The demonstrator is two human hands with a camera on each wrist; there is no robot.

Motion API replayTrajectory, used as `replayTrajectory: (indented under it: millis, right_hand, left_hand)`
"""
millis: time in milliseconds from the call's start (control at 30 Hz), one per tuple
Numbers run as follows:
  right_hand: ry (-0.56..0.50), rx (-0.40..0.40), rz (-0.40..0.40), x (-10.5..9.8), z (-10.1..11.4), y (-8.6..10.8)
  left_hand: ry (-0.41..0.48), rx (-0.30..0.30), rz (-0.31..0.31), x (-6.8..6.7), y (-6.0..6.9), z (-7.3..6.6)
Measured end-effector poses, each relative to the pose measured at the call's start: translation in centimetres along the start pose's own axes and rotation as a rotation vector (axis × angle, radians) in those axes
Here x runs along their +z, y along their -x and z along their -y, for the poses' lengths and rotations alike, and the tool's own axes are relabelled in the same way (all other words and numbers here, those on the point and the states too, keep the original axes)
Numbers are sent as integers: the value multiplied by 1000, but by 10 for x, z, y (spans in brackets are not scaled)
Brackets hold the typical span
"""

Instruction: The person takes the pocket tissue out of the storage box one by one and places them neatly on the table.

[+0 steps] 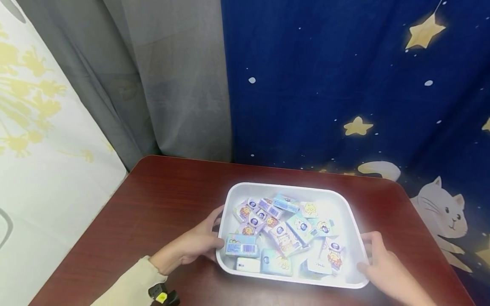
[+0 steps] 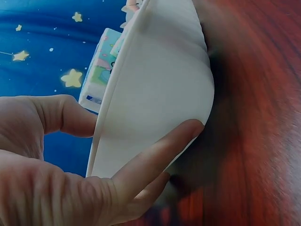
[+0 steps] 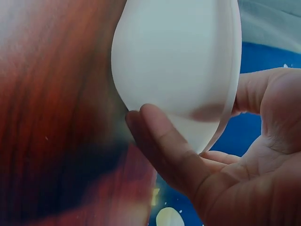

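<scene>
A white plastic tray [image 1: 294, 278] with rounded corners holds several small tissue packs [image 1: 285, 239] in purple, blue and green wrappers. My left hand [image 1: 199, 240] grips its left side, thumb over the rim and fingers along the outer wall, as the left wrist view shows with the hand [image 2: 108, 174]. At the opposite end my right hand [image 1: 383, 263] holds the right side. In the right wrist view that hand [image 3: 211, 160] has its thumb at the rim and its fingers against the wall. Whether the tray touches the table cannot be made out.
Dark red-brown wooden table [image 1: 160, 195] lies beneath the tray. Behind it hang a grey curtain [image 1: 183, 85] and a blue curtain [image 1: 306, 85] with stars and a cat. A white panel [image 1: 46, 178] with yellow flowers stands at the left.
</scene>
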State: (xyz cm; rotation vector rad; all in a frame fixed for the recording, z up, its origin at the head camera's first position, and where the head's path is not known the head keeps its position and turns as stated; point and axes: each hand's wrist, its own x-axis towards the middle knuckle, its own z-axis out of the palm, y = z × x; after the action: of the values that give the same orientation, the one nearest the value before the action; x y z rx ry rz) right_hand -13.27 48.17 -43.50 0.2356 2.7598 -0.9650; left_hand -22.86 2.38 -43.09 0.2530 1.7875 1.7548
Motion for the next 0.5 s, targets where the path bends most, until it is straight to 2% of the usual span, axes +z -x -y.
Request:
replayTrajectory:
  millis: [67,200,267,500]
  right_hand:
    - [44,28,24,-2,0,-1]
    - [207,38,36,-7,-4,-3]
    - [244,45,55,-10,-5,-3]
    - [110,119,133,-13,-13,-10]
  left_hand:
    - [3,3,2,-1,1,2]
    - [16,8,13,-4,2,4]
    - [18,7,16,-3,2,4]
    - [17,8,15,-1,-2,6]
